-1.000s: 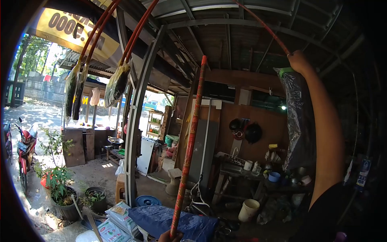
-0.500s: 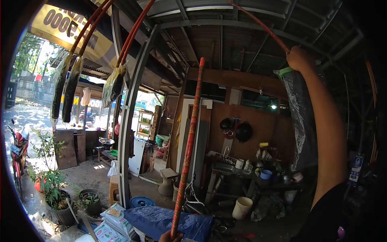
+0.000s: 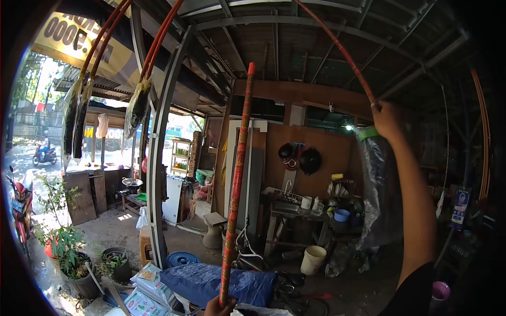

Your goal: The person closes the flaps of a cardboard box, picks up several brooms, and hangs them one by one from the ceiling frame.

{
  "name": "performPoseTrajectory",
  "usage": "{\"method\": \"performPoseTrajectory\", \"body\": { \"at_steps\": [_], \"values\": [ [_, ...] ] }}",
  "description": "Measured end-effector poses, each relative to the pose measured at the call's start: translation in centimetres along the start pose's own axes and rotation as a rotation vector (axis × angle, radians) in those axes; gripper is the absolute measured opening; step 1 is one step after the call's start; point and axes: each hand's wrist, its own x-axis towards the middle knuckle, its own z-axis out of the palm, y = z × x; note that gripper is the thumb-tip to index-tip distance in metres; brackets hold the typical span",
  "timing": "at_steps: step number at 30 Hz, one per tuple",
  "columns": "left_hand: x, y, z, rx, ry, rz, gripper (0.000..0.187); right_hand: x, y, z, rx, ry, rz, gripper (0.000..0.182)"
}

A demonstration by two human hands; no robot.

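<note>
My left hand point(image 3: 220, 306), cut off at the bottom edge, is closed around the lower end of an upright pole point(image 3: 238, 168) with a red and gold pattern. Raised at the right, my right hand point(image 3: 387, 121) grips a red pole point(image 3: 337, 45) that slants up to the roof. Just below that hand hangs a dark head wrapped in clear plastic point(image 3: 375, 184), with a green band point(image 3: 369, 133) at its top. The hand partly covers where head and pole meet. More red poles with dark plastic-wrapped heads point(image 3: 138, 108) hang at the upper left.
A metal post point(image 3: 156, 142) stands left of centre. Below lie a blue covered bundle point(image 3: 216, 282) and white printed sacks point(image 3: 153, 287). Potted plants point(image 3: 79, 274) and a parked motorbike point(image 3: 21, 210) are at left. Behind are a sink counter point(image 3: 287, 208) and a bucket point(image 3: 313, 260).
My right hand has come down with the red pole and the wrapped head. The view has shifted slightly, and a person on a scooter now shows on the street. My left hand keeps its grip.
</note>
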Motion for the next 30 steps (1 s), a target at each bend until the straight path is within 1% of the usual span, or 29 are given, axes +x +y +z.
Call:
{"method": "performPoseTrajectory", "body": {
  "at_steps": [1,3,7,9,11,13,14,15,16,18,20,22,23,24,25,26,27,28,29,30],
  "values": [
    [0.0,0.3,0.2,0.006,-0.004,-0.003,0.013,-0.9,0.1,0.9,0.001,-0.002,0.008,0.035],
    [-0.1,1.0,0.4,0.026,-0.024,0.02,0.014,-2.1,-0.1,2.9,0.01,0.059,0.057,0.033],
    [-0.3,0.7,1.0,0.013,0.012,0.049,0.015,-2.2,0.4,8.6,0.104,0.06,0.039,0.033],
    [-0.5,0.6,1.3,0.052,0.04,0.039,0.016,-2.5,-0.6,11.3,0.276,-0.032,0.067,0.032],
    [-0.6,0.5,1.5,0.045,0.042,0.041,0.017,-3.8,-2.7,13.5,0.28,-0.039,0.106,0.033],
    [-0.8,0.8,1.9,0.041,0.047,0.047,0.017,-4.0,-4.0,17.0,0.293,-0.121,0.108,0.034],
    [-0.9,1.3,2.3,0.041,0.062,0.009,0.017,-4.1,-4.6,18.0,0.303,-0.123,0.103,0.034],
    [-1.0,1.5,2.5,0.042,0.081,-0.028,0.018,-5.0,-6.1,18.5,0.322,-0.156,0.078,0.035],
    [-1.0,1.4,2.5,0.053,0.103,-0.024,0.018,-5.7,-7.3,19.1,0.351,-0.19,0.05,0.037],
    [-0.8,0.6,2.8,0.166,0.147,0.024,0.019,-6.3,-8.9,22.7,0.36,-0.186,-0.003,0.038],
    [-0.6,0.0,3.0,0.173,0.193,0.074,0.021,-6.7,-10.2,25.2,0.351,-0.172,-0.049,0.04],
    [-0.6,0.0,3.1,0.19,0.23,-0.012,0.02,-7.2,-11.6,26.9,0.28,-0.204,-0.147,0.042],
    [-0.5,-0.2,3.2,0.194,0.241,-0.013,0.02,-7.0,-11.9,30.0,0.363,-0.183,-0.164,0.043],
    [-0.3,-0.6,3.3,0.161,0.255,-0.009,0.02,-7.7,-12.1,29.6,0.374,-0.19,-0.168,0.043],
    [-0.2,-1.0,3.3,0.126,0.269,-0.008,0.02,-8.7,-12.7,28.4,0.391,-0.154,-0.218,0.045],
    [0.2,-2.0,3.0,0.128,0.281,-0.017,0.02,-9.7,-13.3,27.5,0.407,-0.121,-0.268,0.047],
    [0.7,-2.5,2.7,0.152,0.288,0.005,0.019,-10.8,-13.6,27.8,0.413,-0.135,-0.272,0.047],
    [0.7,-3.0,2.8,0.174,0.296,0.025,0.019,-12.1,-13.8,28.2,0.448,-0.056,-0.308,0.048],
    [0.6,-3.4,2.7,0.17,0.294,-0.002,0.02,-13.7,-13.9,28.4,0.482,0.026,-0.344,0.05],
    [0.8,-2.6,2.9,0.171,0.305,-0.013,0.02,-15.9,-13.9,28.1,0.581,-0.021,-0.338,0.05]
  ]
}}
